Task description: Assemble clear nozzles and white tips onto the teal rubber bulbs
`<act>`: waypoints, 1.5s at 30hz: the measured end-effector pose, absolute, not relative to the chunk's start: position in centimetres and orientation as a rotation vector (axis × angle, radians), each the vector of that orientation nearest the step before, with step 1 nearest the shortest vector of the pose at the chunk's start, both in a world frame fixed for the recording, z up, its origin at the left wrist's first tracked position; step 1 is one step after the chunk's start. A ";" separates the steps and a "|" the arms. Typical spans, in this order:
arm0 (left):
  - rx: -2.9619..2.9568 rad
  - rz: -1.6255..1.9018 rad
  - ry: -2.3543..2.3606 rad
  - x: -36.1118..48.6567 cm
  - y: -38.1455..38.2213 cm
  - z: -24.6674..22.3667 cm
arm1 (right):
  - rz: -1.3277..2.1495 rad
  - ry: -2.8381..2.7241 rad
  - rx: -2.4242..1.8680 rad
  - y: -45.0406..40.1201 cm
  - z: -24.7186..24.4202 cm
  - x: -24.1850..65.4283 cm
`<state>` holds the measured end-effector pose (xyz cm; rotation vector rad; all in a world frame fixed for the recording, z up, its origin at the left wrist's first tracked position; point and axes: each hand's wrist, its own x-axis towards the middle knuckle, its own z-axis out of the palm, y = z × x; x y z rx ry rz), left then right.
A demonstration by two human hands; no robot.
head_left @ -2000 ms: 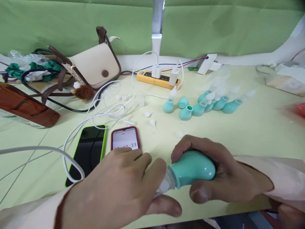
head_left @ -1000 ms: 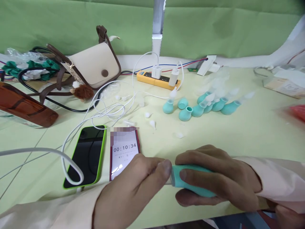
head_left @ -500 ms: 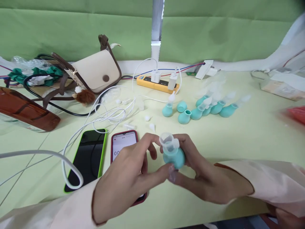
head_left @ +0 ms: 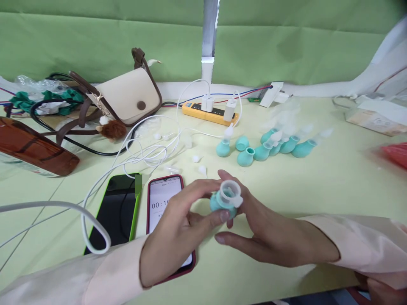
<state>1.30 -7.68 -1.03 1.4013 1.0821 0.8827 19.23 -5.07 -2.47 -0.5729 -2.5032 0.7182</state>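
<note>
My left hand (head_left: 187, 226) grips a teal squeeze bulb (head_left: 219, 202) between thumb and fingers. On the bulb's neck sits a translucent plastic collar (head_left: 230, 191) with a small side tab, its round opening tilted up toward me. My right hand (head_left: 260, 233) is beside the bulb, its thumb spread away from the fingers. Those fingers reach behind the bulb; whether they touch it is hidden. Beyond my hands stand a bare teal bulb (head_left: 245, 157) and a bulb with a pointed clear tip (head_left: 223, 147). Small white tips (head_left: 202, 170) lie nearby.
Several tipped bulbs (head_left: 302, 148) stand at the right. A phone showing a timer (head_left: 160, 195) and a green-edged phone (head_left: 111, 212) lie left, near a looped white cable (head_left: 95, 228). Farther back are a yellow power strip (head_left: 197, 113), a cream handbag (head_left: 130, 93) and a brown bottle (head_left: 38, 146).
My left hand has moved right and taken hold of the bulb, which now tilts with its opening toward me. My right thumb has come off the bulb, and the right hand has loosened.
</note>
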 end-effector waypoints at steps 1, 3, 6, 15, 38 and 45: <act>1.339 0.970 1.105 1.1 -7.6 -0.7 | 0.724 -2.481 -0.578 -4.6 -2.1 19.3; 1.192 1.160 1.135 0.5 -7.3 -0.1 | 0.554 -2.423 -0.625 -3.4 -1.1 19.9; 1.064 1.248 1.095 -0.4 -6.8 0.6 | -0.020 -2.458 -0.812 -1.3 0.0 21.5; 0.888 0.835 0.960 -0.3 -6.3 0.5 | -0.152 -3.125 -1.038 1.1 -3.2 23.0; 1.347 0.830 1.171 -0.1 -7.1 0.7 | 0.357 -2.472 -0.556 -3.8 1.6 22.2; 1.431 0.803 1.182 -0.2 -7.1 0.7 | 0.027 -2.636 -0.480 -4.0 1.5 22.6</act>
